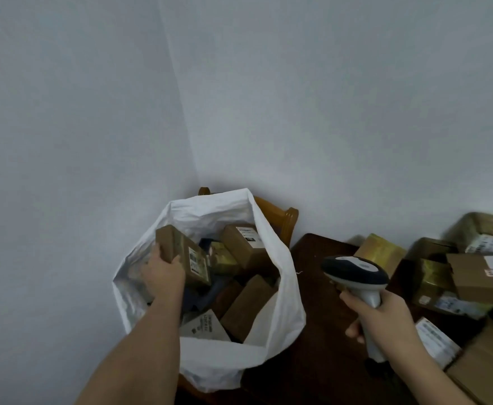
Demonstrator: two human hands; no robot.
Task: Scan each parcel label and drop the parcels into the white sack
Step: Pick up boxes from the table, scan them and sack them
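Nearest the camera, lower right: right hand (385, 314), fingers wrapped round the pale grey grip of a handheld barcode scanner with dark head (356, 276); scanner head points left, held above the dark brown wooden worktop (312, 331).

Lower left: left hand (163, 276), arm bare, fingers and thumb curled round the lower end of a small brown cardboard parcel with white printed label (184, 255); parcel tilted, held inside the mouth of the white plastic sack (280, 287).

Within the sack: several brown cardboard boxes (245, 305) lying at mixed angles, one labelled box (244, 244) toward the far side, one white-labelled packet near the front rim, something dark blue between them.

Right edge, on the worktop: heap of unsorted cardboard parcels (479, 282), some with yellowish tape, some with white labels; nearest ones just beside the right wrist.

Behind the sack: orange-brown wooden chair back (283, 220), partly hidden by the sack.

Farthest: pale grey-white walls (327, 112) meeting in a corner.
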